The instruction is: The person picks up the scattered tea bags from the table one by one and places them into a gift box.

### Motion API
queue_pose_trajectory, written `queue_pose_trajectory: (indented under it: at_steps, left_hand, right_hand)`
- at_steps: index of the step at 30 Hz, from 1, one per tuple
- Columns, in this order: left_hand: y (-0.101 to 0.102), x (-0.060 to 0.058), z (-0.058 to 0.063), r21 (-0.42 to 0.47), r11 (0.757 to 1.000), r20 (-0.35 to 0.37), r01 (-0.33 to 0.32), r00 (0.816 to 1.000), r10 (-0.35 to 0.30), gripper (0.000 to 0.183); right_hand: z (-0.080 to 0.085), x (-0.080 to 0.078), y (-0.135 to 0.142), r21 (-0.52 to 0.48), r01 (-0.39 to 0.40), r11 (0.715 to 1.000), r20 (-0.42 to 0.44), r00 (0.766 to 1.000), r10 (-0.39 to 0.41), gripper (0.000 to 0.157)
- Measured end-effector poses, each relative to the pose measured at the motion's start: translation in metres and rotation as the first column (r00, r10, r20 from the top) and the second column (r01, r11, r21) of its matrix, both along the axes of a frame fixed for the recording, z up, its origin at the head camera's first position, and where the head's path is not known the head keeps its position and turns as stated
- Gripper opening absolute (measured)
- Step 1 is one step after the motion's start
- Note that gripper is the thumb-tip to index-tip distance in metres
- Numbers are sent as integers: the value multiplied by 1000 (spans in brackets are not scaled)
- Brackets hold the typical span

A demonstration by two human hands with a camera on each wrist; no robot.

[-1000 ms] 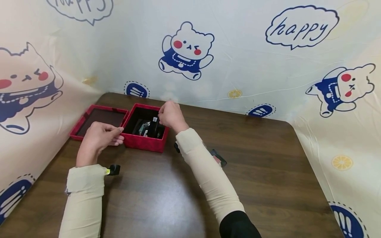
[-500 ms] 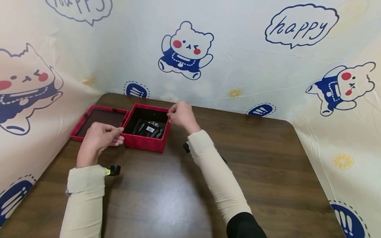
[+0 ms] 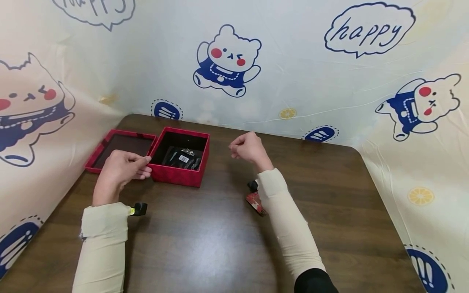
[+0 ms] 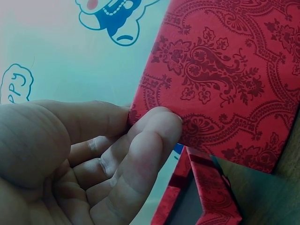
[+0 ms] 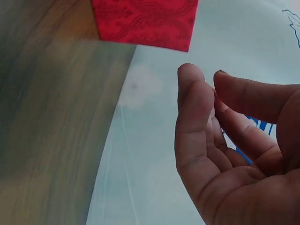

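A red patterned box point(image 3: 176, 176) stands uncovered on the table, with black packets point(image 3: 183, 158) inside, one bearing a white label. My left hand point(image 3: 122, 171) pinches the box's near left corner between thumb and fingers; the left wrist view shows this grip on the red box wall point(image 4: 211, 84) up close. To the right of the box, apart from it, my right hand point(image 3: 250, 149) hovers over the table. Its fingers are loosely bent and hold nothing, as the right wrist view confirms, with a gap between thumb and fingertips.
The red box lid point(image 3: 122, 148) lies inside-up against the box's left side. A small red patterned item point(image 3: 255, 202) lies partly hidden by my right sleeve. Cartoon-printed cloth point(image 3: 293, 73) surrounds the brown wooden table point(image 3: 190, 236) at the back and sides.
A black item, upright in the box by my right hand a second ago, now lies flat among the packets. My right hand has moved off the box to the right; my left hand stays put.
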State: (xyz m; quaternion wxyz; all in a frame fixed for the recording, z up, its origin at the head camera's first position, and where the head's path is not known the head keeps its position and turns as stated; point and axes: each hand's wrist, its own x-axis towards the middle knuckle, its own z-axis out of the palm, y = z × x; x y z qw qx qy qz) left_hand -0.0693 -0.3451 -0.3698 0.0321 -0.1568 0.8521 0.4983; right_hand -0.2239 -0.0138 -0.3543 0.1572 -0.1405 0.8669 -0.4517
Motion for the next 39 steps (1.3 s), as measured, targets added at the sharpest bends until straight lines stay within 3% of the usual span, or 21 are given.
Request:
queue_pose_trajectory:
  at_steps: [9,15,25,32,39]
  left_hand:
    - [1,0,1,3,1000,-3,-4,1000,4,38]
    - [2,0,1,-2,1000,-6,-16,1000,16,35]
    - [3,0,2,12,1000,25,-29,999,29,41]
    - [2,0,1,32,999,36,-40,999,39,44]
    - [2,-1,0,15,999,37,-33,999,32,45]
  right_hand:
    - [-16,3,41,130,-58,990,-20,998,61,20]
    - [-23,5,66,163,-58,985,44,998,51,14]
    - [-41,8,94,255,-70,964,56,997,58,11]
    - [-59,9,108,303,-60,951,84,996,36,14]
    - [-71,11,111,352,-1,936,65,998,-23,21]
